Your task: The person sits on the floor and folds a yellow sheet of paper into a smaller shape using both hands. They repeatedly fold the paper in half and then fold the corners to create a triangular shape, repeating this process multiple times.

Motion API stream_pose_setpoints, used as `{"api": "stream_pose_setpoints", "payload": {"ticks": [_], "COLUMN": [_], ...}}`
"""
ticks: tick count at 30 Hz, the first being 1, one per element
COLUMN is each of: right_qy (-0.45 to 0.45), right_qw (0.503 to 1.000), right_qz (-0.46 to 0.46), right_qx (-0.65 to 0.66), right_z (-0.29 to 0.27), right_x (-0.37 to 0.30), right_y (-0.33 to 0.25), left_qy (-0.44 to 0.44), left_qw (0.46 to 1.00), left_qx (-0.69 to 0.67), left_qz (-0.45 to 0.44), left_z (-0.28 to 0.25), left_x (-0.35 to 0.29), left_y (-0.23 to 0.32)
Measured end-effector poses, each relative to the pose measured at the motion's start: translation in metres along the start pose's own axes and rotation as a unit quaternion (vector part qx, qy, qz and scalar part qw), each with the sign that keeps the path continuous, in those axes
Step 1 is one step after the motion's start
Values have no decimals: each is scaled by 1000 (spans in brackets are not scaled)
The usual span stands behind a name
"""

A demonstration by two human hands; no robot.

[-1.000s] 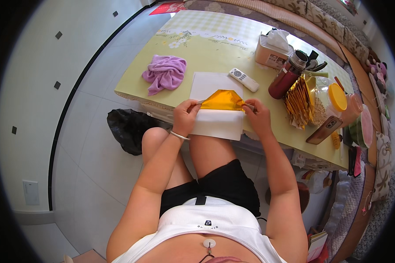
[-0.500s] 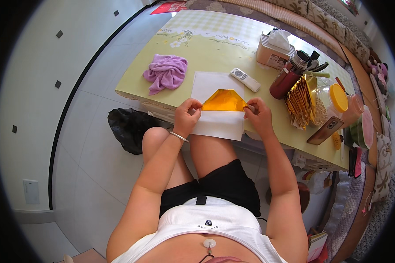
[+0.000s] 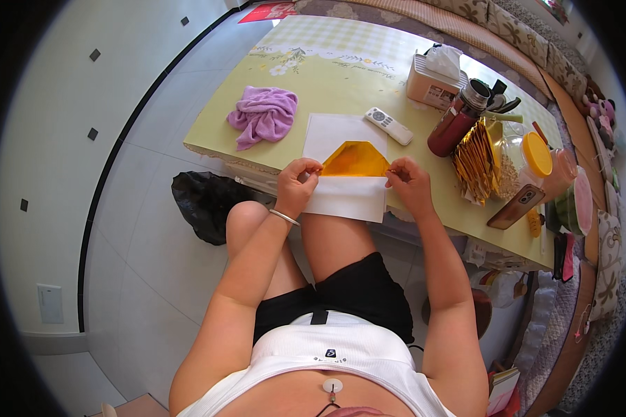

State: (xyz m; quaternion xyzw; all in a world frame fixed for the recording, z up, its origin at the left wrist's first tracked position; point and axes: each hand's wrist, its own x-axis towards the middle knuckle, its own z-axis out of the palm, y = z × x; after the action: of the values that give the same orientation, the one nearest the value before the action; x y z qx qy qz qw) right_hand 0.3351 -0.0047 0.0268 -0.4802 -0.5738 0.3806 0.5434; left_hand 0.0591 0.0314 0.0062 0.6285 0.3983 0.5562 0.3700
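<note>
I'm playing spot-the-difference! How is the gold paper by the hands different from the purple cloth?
The gold paper is shiny; the purple cloth is dull. The gold paper has straight edges; the purple cloth is bunched up. The left hand and right hand are at the gold paper's corners; neither touches the cloth.

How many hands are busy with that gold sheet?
2: the left hand is at the left corner of the gold sheet, and the right hand is at its right corner. I see no other hands.

Gold foil, shiny, trapezoid-shaped, over white paper
</note>
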Motion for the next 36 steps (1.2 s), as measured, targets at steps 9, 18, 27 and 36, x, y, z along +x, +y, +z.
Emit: {"api": "stream_pose_setpoints", "payload": {"ticks": [9,18,27,36], "right_qy": [-10,-17,-15,-2], "right_qw": [999,999,999,1000], "right_qz": [49,38,37,27], "right_qx": [16,1,-6,-13], "right_z": [-1,0,1,1], "right_x": [-1,-1,-1,-2], "right_y": [-9,-5,-7,-11], "left_qy": [-1,-6,-1,-19], "left_qw": [1000,1000,998,999], "left_qx": [-2,10,30,41], "left_qz": [-20,-20,-54,-30], "left_z": [-2,-4,-3,-3], "left_x": [-2,-2,-2,-1], "left_y": [-2,4,10,10]}}
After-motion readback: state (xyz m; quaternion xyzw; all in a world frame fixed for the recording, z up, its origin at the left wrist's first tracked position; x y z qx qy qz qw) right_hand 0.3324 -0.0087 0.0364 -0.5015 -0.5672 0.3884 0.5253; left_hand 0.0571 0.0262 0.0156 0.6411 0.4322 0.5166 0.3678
